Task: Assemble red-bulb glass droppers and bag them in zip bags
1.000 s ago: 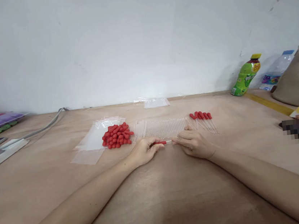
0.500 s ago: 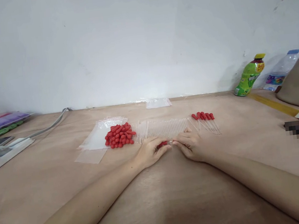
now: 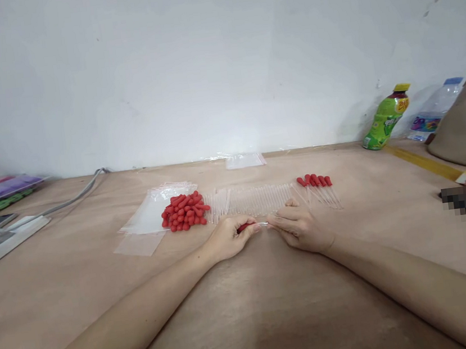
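Note:
Between the thumb and fingers of my left hand (image 3: 233, 237) is a red rubber dropper bulb (image 3: 246, 227). My right hand (image 3: 301, 227) pinches a clear glass dropper tube (image 3: 263, 224), whose end points at the bulb; my fingertips hide whether the two are joined. Just beyond my hands lies a row of clear tubes (image 3: 261, 198). A heap of loose red bulbs (image 3: 183, 212) sits left of that row. Right of it, several droppers with red bulbs on their tubes (image 3: 315, 181) lie side by side.
Clear plastic bags (image 3: 140, 217) lie under and beside the bulb heap, and another bag (image 3: 245, 161) is by the wall. On the right stand a green bottle (image 3: 385, 119), a water bottle (image 3: 435, 113) and a beige bag (image 3: 464, 123). A grey cable (image 3: 78, 198) crosses the left side.
My left hand has shifted slightly left with the bulb, and more of the clear tube shows between my hands. The things on the table have not been moved.

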{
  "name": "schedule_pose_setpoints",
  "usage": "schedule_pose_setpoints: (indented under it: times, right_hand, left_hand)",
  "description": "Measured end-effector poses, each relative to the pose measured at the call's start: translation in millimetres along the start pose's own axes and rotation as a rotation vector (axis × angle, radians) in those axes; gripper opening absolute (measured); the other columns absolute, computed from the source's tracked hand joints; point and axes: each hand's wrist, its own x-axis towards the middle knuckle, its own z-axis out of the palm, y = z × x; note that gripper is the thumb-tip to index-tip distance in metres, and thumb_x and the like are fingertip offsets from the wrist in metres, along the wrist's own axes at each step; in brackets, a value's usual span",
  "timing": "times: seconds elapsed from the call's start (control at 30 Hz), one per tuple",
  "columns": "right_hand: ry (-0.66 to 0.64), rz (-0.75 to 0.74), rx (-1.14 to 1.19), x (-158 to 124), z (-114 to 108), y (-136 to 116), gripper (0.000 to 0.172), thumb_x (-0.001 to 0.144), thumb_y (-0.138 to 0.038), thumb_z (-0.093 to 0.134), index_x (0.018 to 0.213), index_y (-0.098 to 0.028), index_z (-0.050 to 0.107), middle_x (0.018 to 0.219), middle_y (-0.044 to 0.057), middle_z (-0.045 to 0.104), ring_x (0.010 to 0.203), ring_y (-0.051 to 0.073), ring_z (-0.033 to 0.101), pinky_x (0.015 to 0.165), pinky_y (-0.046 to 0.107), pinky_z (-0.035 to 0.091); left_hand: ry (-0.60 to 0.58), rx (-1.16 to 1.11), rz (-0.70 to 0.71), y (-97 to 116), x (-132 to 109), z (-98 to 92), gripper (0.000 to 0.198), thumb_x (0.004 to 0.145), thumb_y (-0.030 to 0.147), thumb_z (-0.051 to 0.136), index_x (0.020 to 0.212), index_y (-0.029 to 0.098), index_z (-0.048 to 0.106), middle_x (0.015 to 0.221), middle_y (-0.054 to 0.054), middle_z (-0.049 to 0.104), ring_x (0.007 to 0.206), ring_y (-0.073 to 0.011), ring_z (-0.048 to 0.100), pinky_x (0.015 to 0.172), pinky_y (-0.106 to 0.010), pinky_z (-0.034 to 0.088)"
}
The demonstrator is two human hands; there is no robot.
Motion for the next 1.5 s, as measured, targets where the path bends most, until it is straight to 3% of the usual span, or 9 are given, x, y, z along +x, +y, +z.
schedule_pose_setpoints:
  times: [0.13, 0.33, 0.4, 0.57, 0.7, 1.07, 1.3, 1.5]
  right_hand:
    - [-0.07, 0.055, -0.041, 1, -6, 0, 0.021, 0.086, -0.019, 0.041, 0.082, -0.016, 0.061, 0.058, 0.0, 0.057, 0.057, 0.01, 0.047, 0.064, 0.028, 0.025]
    - [-0.166, 0.207, -0.18, 3, -11, 12, 0.025, 0.087, -0.025, 0.038, 0.078, -0.016, 0.06, 0.066, 0.003, 0.063, 0.062, 0.013, 0.051, 0.072, 0.031, 0.025]
    - [-0.17, 0.387, -0.244, 3, -14, 24, 0.027, 0.087, -0.027, 0.035, 0.079, -0.016, 0.059, 0.07, 0.004, 0.063, 0.064, 0.015, 0.052, 0.072, 0.032, 0.027]
    - [-0.265, 1.061, -0.269, -3, -38, 72, 0.032, 0.081, -0.04, 0.037, 0.078, -0.019, 0.06, 0.073, 0.006, 0.064, 0.067, 0.02, 0.055, 0.055, 0.027, 0.029]
    - [-0.349, 1.254, -0.333, -14, -54, 97, 0.034, 0.072, -0.049, 0.043, 0.069, -0.02, 0.062, 0.073, 0.007, 0.063, 0.068, 0.022, 0.056, 0.051, 0.026, 0.029]
    - [-0.451, 1.24, -0.313, -18, -46, 92, 0.038, 0.07, -0.052, 0.043, 0.056, -0.02, 0.058, 0.059, 0.007, 0.058, 0.059, 0.019, 0.053, 0.053, 0.028, 0.03]
    - [-0.397, 1.223, -0.309, -16, -44, 86, 0.036, 0.064, -0.054, 0.049, 0.051, -0.02, 0.053, 0.056, 0.004, 0.057, 0.059, 0.019, 0.052, 0.056, 0.029, 0.031]
    - [-0.296, 1.136, -0.283, -13, -37, 78, 0.031, 0.065, -0.051, 0.05, 0.06, -0.021, 0.058, 0.065, 0.003, 0.06, 0.064, 0.019, 0.053, 0.064, 0.032, 0.033]
  left_hand:
    - [0.046, 0.003, -0.004, -5, -2, -0.9, 0.022, 0.078, 0.033, 0.055, 0.091, 0.017, 0.063, 0.078, -0.001, 0.065, 0.067, -0.0116, 0.056, 0.065, -0.022, 0.042]
    - [0.171, -0.039, -0.104, -14, -3, 0.9, 0.048, 0.07, 0.031, 0.063, 0.114, 0.017, 0.047, 0.078, -0.001, 0.061, 0.054, -0.0088, 0.051, 0.055, -0.022, 0.045]
    - [0.194, -0.037, -0.108, -17, -2, 2.0, 0.053, 0.071, 0.029, 0.062, 0.118, 0.019, 0.04, 0.084, -0.001, 0.059, 0.055, -0.0081, 0.051, 0.055, -0.022, 0.045]
    - [0.107, 0.028, -0.057, -18, -1, 3.6, 0.039, 0.075, 0.023, 0.054, 0.113, 0.019, 0.043, 0.079, 0.0, 0.055, 0.053, -0.0075, 0.048, 0.053, -0.021, 0.042]
    - [0.092, 0.069, -0.042, -17, 1, 3.9, 0.03, 0.076, 0.022, 0.053, 0.105, 0.017, 0.049, 0.076, 0.0, 0.056, 0.054, -0.0079, 0.047, 0.054, -0.021, 0.042]
    - [0.095, 0.104, -0.05, -15, 2, 3.6, 0.021, 0.076, 0.022, 0.054, 0.096, 0.016, 0.055, 0.076, -0.001, 0.058, 0.054, -0.0082, 0.048, 0.055, -0.022, 0.043]
    - [0.096, 0.098, -0.035, -16, 2, 3.4, 0.019, 0.076, 0.023, 0.053, 0.094, 0.015, 0.056, 0.076, -0.002, 0.059, 0.054, -0.0082, 0.048, 0.056, -0.022, 0.042]
    - [0.097, 0.098, -0.043, -15, 3, 3.7, 0.017, 0.076, 0.023, 0.053, 0.091, 0.016, 0.057, 0.076, -0.002, 0.059, 0.053, -0.0087, 0.048, 0.055, -0.023, 0.042]
